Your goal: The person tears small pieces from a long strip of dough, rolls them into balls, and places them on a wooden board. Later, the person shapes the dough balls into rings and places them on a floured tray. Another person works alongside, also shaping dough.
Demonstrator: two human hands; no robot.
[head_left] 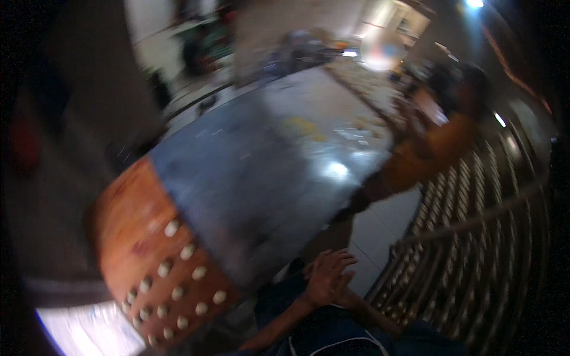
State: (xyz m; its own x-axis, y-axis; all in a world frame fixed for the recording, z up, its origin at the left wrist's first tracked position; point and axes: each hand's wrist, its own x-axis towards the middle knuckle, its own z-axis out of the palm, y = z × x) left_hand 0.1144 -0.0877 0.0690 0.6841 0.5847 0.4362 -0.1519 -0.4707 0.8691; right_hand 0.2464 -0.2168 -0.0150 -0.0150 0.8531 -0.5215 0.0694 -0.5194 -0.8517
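At lower centre of the frame, the left hand, fingers extended and released, overlaps the right hand, whose grip cannot be determined. The adjacent grey tabletop occupies the centre; its orange section, lower left, carries pale balls.

Clothing: dark navy-to-teal garment, looks loose, cut unclear from blur. One thin white line curves across the lap area, piping or cord, can't tell which. Left forearm bare up to the frame edge, right forearm bare as far as visible; left hand bare, slim-fingered, right hand mostly hidden.
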